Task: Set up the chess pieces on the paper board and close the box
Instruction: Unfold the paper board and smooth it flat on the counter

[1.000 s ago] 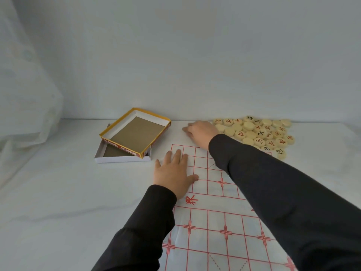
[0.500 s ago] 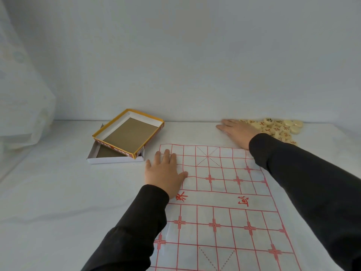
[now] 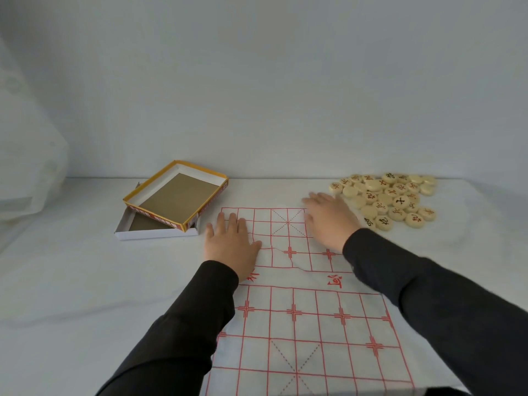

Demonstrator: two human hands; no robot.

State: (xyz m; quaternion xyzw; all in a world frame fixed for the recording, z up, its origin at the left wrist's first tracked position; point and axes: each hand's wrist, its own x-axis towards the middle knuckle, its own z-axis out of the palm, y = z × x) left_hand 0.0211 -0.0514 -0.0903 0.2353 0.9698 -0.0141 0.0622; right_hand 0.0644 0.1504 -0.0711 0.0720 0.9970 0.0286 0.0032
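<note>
A white paper board (image 3: 303, 324) with a red grid lies on the table in front of me. My left hand (image 3: 231, 241) presses flat on its far left part, fingers straight. My right hand (image 3: 331, 221) lies flat on the board's far right part, fingers spread, and a crease runs across the paper between the hands. A pile of several round cream chess pieces (image 3: 391, 200) with red and black characters sits just right of my right hand. The box base (image 3: 155, 232) is open at the far left, with the yellow-rimmed lid (image 3: 177, 195) resting askew on it.
The white table (image 3: 85, 281) reaches back to a pale wall. A white translucent curtain (image 3: 25, 155) hangs at the far left edge. My dark sleeves cover the board's near left and right sides.
My right hand has slid back from the far right corner by the pieces onto the board. The paper has wrinkled between the hands. My left hand stays flat in place.
</note>
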